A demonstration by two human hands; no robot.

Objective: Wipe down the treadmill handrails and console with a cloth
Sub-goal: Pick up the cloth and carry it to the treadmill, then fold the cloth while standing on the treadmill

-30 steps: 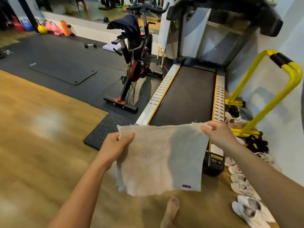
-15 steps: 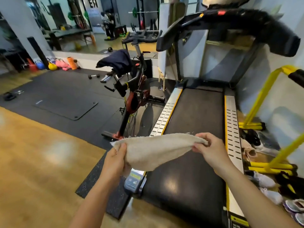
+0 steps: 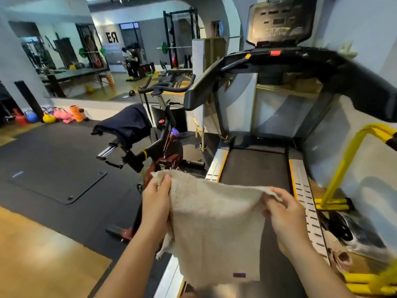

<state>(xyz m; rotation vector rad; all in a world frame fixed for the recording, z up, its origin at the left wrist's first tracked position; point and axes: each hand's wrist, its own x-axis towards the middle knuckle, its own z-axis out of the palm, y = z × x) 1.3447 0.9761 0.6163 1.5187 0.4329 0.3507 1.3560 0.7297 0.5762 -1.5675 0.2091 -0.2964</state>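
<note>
The person stood at the foot of the treadmill [image 3: 255, 168] with a cream cloth [image 3: 214, 222] spread between both hands, hanging above the belt. The left hand [image 3: 155, 203] gripped the upper left corner, fingers curled round the edge with the thumb on top. The right hand [image 3: 285, 216] pinched the upper right corner, fingers bent and the fabric tucked under them. A small purple tag marked the cloth's lower edge.

No wiping had begun, by the look of it. The left handrail [image 3: 204, 87] and the right handrail [image 3: 354, 78] reached back toward the person, well ahead of the cloth and above it, and the console [image 3: 279, 24] stood upright beyond them, its face dark. Nothing touched any of these.

The step in hand seemed to be readying the cloth. It would go best folded into a thick pad, so one palm could press it flat and fresh faces could be turned out as each got dirty. I would have started with the nearer rail, wrapping the pad round it and drawing along its length instead of dabbing, then done the other, and left the console for last with lighter pressure over its buttons. A loose corner dangling near the belt was the one thing to mind.

An exercise bike [image 3: 150, 147] stood to the left on black matting.
</note>
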